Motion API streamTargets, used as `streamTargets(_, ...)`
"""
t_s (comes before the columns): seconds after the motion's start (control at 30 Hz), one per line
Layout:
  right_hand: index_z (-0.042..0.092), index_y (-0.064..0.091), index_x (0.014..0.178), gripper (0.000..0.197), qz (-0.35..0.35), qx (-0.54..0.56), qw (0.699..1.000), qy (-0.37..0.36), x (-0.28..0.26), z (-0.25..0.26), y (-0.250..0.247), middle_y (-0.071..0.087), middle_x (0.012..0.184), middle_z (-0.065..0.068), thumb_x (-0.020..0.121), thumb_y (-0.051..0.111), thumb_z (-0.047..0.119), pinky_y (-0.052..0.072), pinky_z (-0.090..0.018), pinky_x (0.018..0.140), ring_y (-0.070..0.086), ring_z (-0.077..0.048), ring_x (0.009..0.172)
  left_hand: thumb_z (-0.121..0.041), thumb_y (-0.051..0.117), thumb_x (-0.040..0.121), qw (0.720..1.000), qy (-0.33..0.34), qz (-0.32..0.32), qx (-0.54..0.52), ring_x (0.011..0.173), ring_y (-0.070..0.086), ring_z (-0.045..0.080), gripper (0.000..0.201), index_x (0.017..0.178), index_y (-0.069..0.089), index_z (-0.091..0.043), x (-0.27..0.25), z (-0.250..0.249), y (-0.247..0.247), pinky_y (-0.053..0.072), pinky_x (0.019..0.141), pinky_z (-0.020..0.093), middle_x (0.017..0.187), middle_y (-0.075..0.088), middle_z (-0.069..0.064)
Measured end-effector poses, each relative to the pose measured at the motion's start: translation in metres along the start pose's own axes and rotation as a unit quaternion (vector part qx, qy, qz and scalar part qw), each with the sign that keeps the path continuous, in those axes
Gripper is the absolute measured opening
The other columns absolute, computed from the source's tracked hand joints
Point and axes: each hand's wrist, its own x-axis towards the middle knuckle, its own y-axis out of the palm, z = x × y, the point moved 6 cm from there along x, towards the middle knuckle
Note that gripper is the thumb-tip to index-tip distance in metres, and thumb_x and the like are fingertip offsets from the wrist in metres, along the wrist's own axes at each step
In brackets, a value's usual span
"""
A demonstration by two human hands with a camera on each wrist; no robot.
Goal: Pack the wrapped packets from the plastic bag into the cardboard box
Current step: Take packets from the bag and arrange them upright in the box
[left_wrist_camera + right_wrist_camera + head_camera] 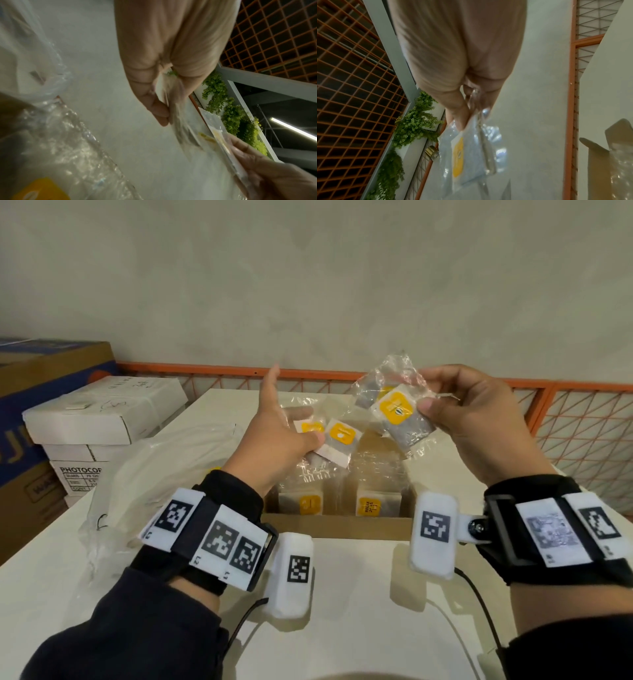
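Observation:
Above the open cardboard box (337,527) on the white table (356,611), each hand holds clear-wrapped packets with yellow labels. My left hand (308,436) pinches a small bunch of packets (337,440) between thumb and fingers, the index finger pointing up. My right hand (428,398) pinches another bunch (399,414) higher and to the right. More packets (371,505) stand upright inside the box. The clear plastic bag (154,474) lies crumpled left of the box. The left wrist view shows the left hand's fingers (159,108) closed on clear wrap (183,132); the right wrist view shows a yellow-labelled packet (467,151) hanging from the right hand's fingers (458,116).
A stack of white paper boxes (102,412) and a brown and blue carton (41,371) stand beyond the table's left edge. An orange mesh railing (565,419) runs along the back and right. Camera cables (479,594) trail on the table near me.

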Motion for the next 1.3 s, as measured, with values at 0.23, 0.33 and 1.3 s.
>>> streamTargets(0.23,0.019,0.062,0.102,0.031,0.05,0.076,0.996,0.024,-0.001,-0.003,0.009,0.067,0.067,0.007,0.08,0.061,-0.003,0.053,-0.017,0.063,0.062,-0.006,0.066,0.009,0.047,0.089,0.996,0.006,0.051,0.072,0.066,0.054,0.006,0.039,0.096,0.066,-0.025,-0.005,-0.003,0.011,0.049,0.058,0.014,0.104,0.062,-0.003)
streamTargets(0.33,0.022,0.061,0.099,0.031,0.07,0.07,0.995,0.03,-0.003,-0.003,0.015,0.069,0.065,0.006,0.087,0.054,-0.005,0.052,-0.017,0.058,0.063,-0.005,0.061,0.011,0.04,0.091,0.996,-0.024,0.035,0.073,0.086,0.063,0.016,0.038,0.104,0.067,-0.013,-0.003,0.003,0.01,0.054,0.072,0.023,0.109,0.065,0.004)
streamTargets(1.3,0.02,0.043,0.068,0.025,0.022,-0.208,0.97,0.128,-0.011,-0.031,0.048,0.049,0.072,0.007,0.09,0.047,0.009,0.033,-0.022,0.056,0.043,-0.006,0.063,0.001,0.064,0.082,0.999,-0.033,-0.016,-0.01,0.074,0.064,0.022,0.014,0.083,0.07,-0.013,-0.003,0.011,0.009,0.055,0.071,0.034,0.082,0.069,0.011)
